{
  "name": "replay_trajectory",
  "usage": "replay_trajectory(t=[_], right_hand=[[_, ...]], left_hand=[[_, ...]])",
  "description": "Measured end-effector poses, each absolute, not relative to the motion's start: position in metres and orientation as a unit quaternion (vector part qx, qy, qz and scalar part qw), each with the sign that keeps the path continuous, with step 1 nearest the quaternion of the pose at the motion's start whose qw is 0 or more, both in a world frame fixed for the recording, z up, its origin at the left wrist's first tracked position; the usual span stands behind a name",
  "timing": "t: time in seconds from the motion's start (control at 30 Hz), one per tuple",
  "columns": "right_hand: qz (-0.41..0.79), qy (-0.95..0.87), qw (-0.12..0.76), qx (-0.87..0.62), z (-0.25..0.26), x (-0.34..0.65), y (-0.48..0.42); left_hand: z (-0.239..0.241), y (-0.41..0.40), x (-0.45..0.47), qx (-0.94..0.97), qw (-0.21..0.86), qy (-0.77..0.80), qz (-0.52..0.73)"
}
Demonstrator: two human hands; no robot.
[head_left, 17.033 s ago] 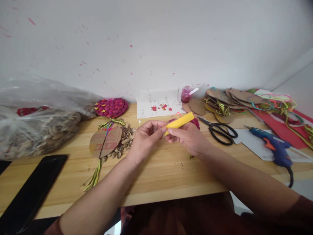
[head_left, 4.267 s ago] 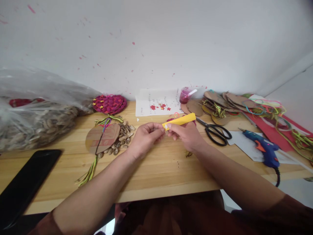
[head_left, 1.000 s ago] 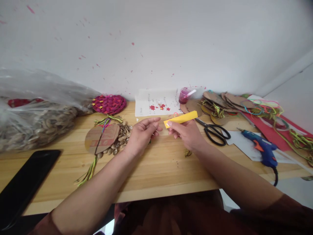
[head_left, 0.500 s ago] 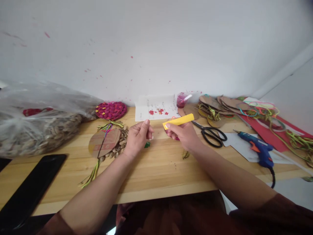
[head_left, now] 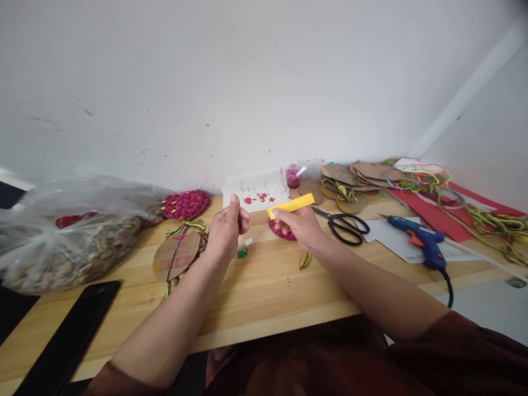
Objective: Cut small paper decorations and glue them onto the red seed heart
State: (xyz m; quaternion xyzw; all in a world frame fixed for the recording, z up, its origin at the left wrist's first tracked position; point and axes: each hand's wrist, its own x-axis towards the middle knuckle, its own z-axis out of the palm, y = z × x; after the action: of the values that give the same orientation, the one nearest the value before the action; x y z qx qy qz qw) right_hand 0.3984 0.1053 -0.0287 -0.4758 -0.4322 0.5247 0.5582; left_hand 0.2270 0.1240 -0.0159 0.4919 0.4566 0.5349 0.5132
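Withdrawn from the strip since the frame one second earlier, the left hand (head_left: 226,226) now stands apart from it, its fingers, then spread, loosely curled and its thumb raised clear of them. Right hand (head_left: 297,224): thumb and fingers pinch a flat, straight-sided strip of yellow paper (head_left: 299,203) near its left end, where a small pale patch shows beside the thumb. Strip position: above the middle of the light, grained wooden bench (head_left: 256,297), aslant, its free end towards the right. Beneath the right hand, partly hidden, lies a round, knobbly magenta disc (head_left: 284,230); near the left hand are a small green piece (head_left: 242,252) and, just beside it, a small white scrap (head_left: 248,241).

Far edge of the bench: a thin white paper sheet (head_left: 231,190) bearing flat red paper stars (head_left: 248,201), and a clear plastic cup stained magenta (head_left: 293,177). Left end: a crinkled transparent bag of tan shells (head_left: 99,247). Near left corner: a black, glossy rectangular phone (head_left: 78,330). Right of the yellow strip: black-handled metal scissors (head_left: 346,227), then, towards the right end, a blue plastic glue gun with an orange trigger (head_left: 424,245).
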Motion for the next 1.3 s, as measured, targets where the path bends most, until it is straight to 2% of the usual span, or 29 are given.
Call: replay_trajectory(t=[0.23,0.6,1.3], right_hand=[[0.545,-0.430,0.535,-0.481,-0.028,0.397,0.104],[0.548,-0.450,0.526,-0.470,-0.034,0.398,0.105],[0.534,-0.449,0.517,-0.496,-0.037,0.394,0.105]], left_hand=[[-0.043,0.124,0.228,0.516,0.534,0.435,0.510],[-0.030,0.117,0.225,0.576,0.489,0.458,0.468],[-0.034,0.116,0.226,0.551,0.583,0.411,0.432]])
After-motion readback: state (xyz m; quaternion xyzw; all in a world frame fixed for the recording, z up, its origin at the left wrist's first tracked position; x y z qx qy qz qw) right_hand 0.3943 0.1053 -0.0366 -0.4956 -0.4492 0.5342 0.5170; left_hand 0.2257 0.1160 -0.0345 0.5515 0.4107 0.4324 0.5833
